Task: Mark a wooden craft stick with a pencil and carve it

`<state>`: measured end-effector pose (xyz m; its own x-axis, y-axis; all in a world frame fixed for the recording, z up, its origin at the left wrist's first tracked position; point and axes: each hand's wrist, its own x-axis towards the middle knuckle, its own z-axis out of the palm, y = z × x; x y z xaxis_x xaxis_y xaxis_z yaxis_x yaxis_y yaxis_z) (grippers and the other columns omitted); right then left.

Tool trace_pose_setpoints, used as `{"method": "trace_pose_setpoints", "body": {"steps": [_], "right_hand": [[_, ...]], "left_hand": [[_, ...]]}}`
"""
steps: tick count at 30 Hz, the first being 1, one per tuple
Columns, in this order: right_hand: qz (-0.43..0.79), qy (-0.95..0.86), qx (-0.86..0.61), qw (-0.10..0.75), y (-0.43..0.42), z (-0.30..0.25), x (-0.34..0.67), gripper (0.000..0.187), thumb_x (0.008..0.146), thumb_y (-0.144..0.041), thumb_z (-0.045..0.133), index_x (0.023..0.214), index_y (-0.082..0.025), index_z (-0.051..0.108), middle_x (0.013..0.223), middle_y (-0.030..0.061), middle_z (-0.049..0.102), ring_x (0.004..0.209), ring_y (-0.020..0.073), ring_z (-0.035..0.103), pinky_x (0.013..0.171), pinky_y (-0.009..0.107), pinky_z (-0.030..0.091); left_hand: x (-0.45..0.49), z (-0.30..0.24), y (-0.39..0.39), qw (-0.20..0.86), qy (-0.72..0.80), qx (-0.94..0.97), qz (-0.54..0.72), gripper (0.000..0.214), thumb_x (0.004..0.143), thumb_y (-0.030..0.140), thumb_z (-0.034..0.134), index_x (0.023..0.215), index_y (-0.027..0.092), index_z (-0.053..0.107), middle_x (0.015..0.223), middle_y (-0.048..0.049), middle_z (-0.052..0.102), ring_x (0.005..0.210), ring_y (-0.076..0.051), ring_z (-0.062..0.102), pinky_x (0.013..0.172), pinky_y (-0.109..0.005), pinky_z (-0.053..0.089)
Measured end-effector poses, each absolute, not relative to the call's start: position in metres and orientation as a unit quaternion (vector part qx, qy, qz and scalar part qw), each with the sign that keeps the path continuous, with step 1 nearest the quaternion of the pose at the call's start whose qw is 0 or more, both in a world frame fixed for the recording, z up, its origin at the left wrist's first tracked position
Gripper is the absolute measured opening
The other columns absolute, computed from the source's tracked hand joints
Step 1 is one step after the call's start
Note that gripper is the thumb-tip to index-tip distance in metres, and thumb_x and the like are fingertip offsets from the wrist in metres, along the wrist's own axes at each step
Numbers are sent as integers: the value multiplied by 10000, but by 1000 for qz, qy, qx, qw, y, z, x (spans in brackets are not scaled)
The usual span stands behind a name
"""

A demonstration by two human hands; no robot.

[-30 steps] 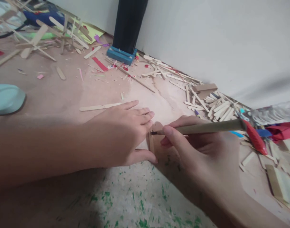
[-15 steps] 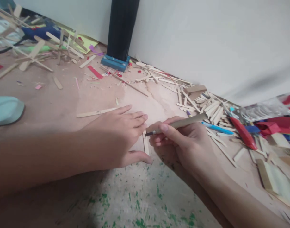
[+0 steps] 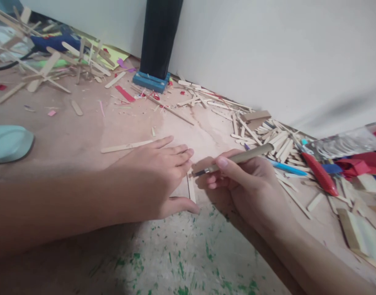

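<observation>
My left hand (image 3: 167, 176) lies flat on the work surface (image 3: 163, 262), fingers stretched out and thumb apart. A narrow wooden strip (image 3: 191, 189) shows between its fingers and thumb, partly covered by the hand. My right hand (image 3: 252, 172) is closed around a craft knife (image 3: 246, 155) with an olive-grey handle and metal collar. The knife's dark tip points left, beside the strip's upper end; whether it touches the wood I cannot tell. Just beyond the left hand lies a craft stick (image 3: 123, 147), its right end by the fingers.
Loose craft sticks (image 3: 280, 141) are heaped at the right, near a blue pen (image 3: 288, 167), a red-handled tool (image 3: 320, 174) and a wood block (image 3: 360, 233). A dark post (image 3: 160, 41) on a blue base stands behind. Stick constructions (image 3: 48, 71) and a pale teal object (image 3: 9, 143) are at left.
My right hand and the craft knife have shifted slightly right, the tip a little away from the strip. The left hand stays flat; the whole view has moved slightly.
</observation>
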<state>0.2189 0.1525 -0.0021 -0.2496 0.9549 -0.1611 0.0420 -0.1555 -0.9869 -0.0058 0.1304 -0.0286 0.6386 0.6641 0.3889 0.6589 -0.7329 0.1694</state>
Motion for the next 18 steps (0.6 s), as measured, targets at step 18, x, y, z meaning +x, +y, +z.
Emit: {"method": "trace_pose_setpoints", "body": {"steps": [18], "right_hand": [[602, -564, -463, 325, 156, -1, 222, 221, 934, -402, 817, 907, -182, 816, 755, 63, 780, 676, 159, 726, 648, 244, 592]], "left_hand": [[-7, -28, 131, -5, 353, 909, 219, 766, 1000, 656, 626, 1347, -25, 686, 1424, -255, 677, 1362, -393, 642, 1231, -565, 442]]}}
